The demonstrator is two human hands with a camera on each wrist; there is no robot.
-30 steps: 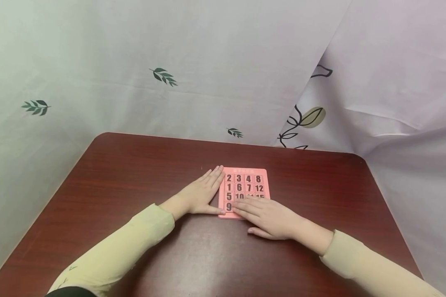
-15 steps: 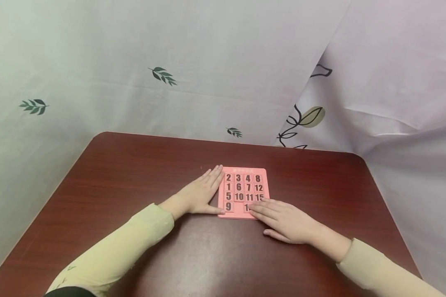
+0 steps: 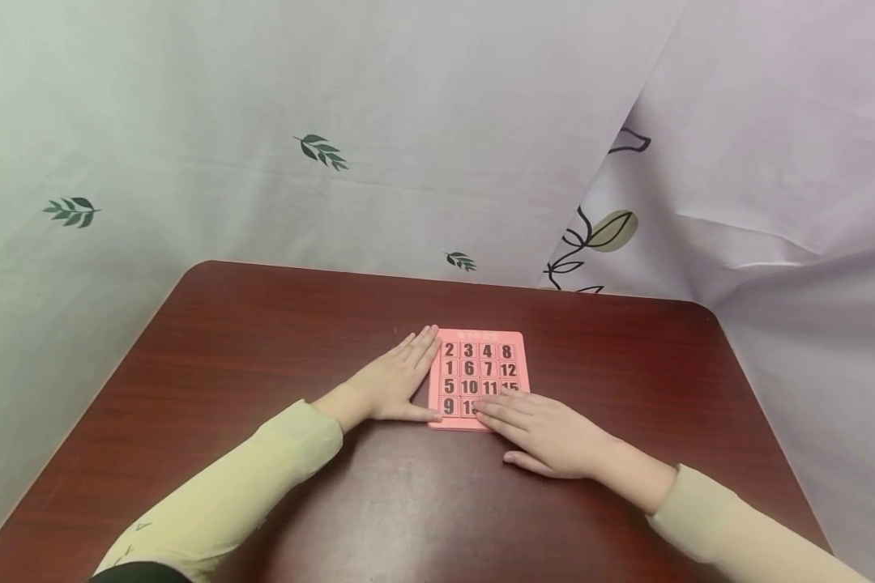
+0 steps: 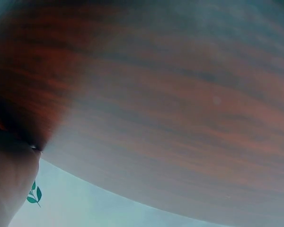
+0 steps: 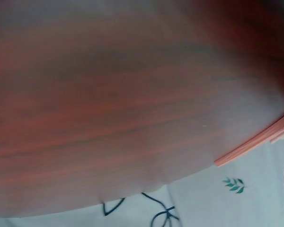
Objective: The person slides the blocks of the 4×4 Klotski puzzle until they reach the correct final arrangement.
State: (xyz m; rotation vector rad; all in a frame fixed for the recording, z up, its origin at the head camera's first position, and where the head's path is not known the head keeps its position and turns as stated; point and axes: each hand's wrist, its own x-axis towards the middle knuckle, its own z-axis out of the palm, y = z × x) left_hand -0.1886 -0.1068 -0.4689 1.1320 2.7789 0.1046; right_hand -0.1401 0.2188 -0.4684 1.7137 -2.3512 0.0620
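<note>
A pink number slide puzzle (image 3: 512,337) lies flat on the table in the head view, black numbers on its tiles. My left hand (image 3: 390,385) rests along its left edge, fingers straight and thumb spread to the lower left corner. Over the bottom right part lies my right hand (image 3: 550,437), its straight fingertips touching the bottom row beside a tile that reads 13 (image 3: 468,407). The slots under those fingers are hidden, and the 15 is partly covered. In the right wrist view only the puzzle's side edge (image 5: 255,144) shows.
The dark red wooden table (image 3: 299,316) has rounded far corners. Pale cloth (image 3: 408,121) with leaf prints hangs behind it and at both sides. Both wrist views show mostly blurred table top.
My right hand slid right, uncovering a gap in the bottom row, then came back left a little. The 13 tile now stands in that gap beside the 9. My left hand stayed put.
</note>
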